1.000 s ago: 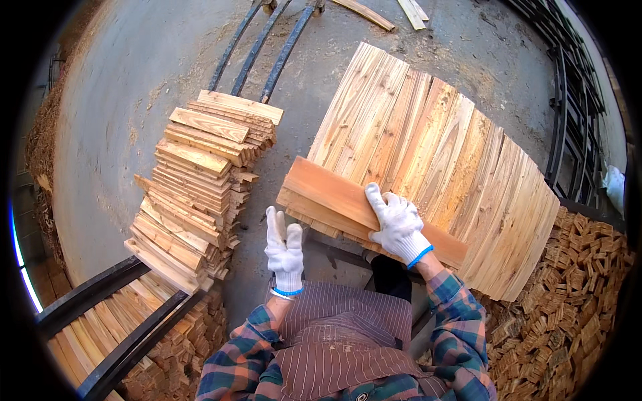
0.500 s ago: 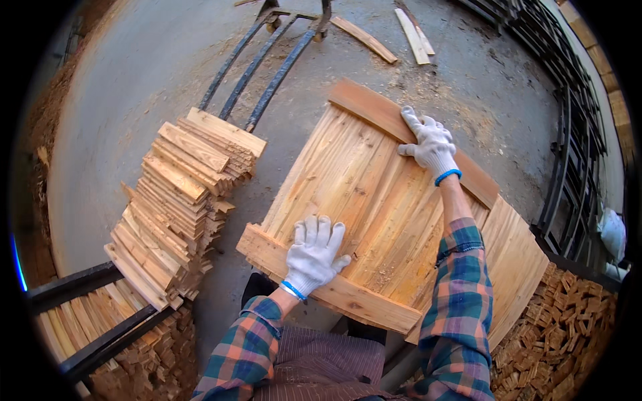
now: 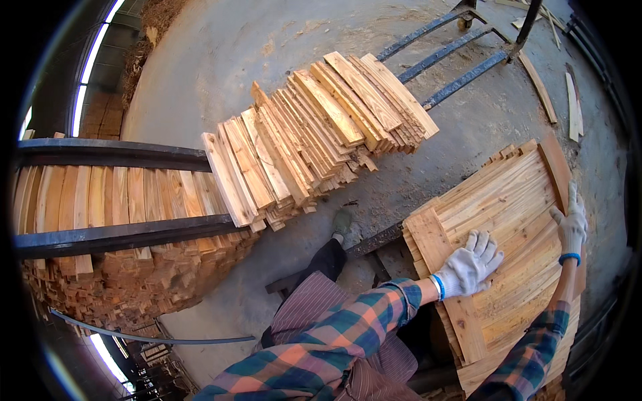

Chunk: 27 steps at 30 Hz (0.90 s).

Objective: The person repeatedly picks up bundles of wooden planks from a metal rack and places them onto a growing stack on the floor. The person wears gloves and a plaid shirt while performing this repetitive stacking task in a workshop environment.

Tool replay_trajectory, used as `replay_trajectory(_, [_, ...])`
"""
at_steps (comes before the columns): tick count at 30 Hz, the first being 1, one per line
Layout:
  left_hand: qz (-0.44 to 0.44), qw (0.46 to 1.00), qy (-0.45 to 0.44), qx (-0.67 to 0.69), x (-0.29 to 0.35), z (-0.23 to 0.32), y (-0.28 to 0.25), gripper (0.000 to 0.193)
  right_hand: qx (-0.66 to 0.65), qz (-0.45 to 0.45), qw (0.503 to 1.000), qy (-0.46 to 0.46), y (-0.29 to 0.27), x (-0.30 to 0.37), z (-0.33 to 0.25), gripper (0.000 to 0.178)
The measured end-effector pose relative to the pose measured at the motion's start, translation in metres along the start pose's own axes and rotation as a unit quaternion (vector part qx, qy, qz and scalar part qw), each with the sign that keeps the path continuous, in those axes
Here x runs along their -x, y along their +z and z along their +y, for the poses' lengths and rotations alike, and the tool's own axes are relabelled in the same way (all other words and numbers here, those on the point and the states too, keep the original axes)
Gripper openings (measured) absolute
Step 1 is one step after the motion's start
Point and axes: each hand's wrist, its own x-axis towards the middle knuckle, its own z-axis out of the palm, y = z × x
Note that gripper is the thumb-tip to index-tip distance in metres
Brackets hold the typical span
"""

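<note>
Left hand and right hand press flat, fingers spread, on the plank panel; squaring it up seems underway, needing an even push.

One view only: head camera, worn, fisheye, aimed steeply down and tilted toward the left. The scene is seen from above the wearer's own lap; both sleeves enter from the lower edge. The wood panel is held close, at lower right. The plank stack is placed at mid-distance, centre. The concrete floor fills the upper field. Straight edges are bent near the rim, which is ringed in black. No second view is available for overlap.
</note>
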Motion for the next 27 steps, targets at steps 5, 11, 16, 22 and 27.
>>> replay_trajectory(5, [0.081, 0.948, -0.08, 0.298, 0.074, -0.057, -0.02, 0.065, -0.422, -0.076, 0.899, -0.086, 0.007, 0.059, -0.202, 0.072])
replay_trajectory(11, [0.343, 0.775, -0.529, 0.044, 0.326, -0.256, -0.106, 0.065, -0.187, -0.308, 0.918, -0.168, 0.115, 0.098, -0.494, 0.098])
replay_trajectory(16, [0.396, 0.531, -0.748, -0.039, 0.465, -0.369, -0.164, 0.075, -0.113, -0.408, 0.888, -0.181, 0.186, 0.114, -0.658, 0.106])
replay_trajectory(22, [0.352, 0.479, -0.798, -0.097, 0.531, -0.45, -0.162, 0.092, -0.065, -0.395, 0.893, -0.207, 0.243, 0.086, -0.743, 0.115])
replay_trajectory(27, [0.243, 0.473, -0.847, 0.01, 0.483, -0.472, -0.167, 0.099, -0.042, -0.308, 0.938, -0.154, 0.271, 0.073, -0.798, 0.122])
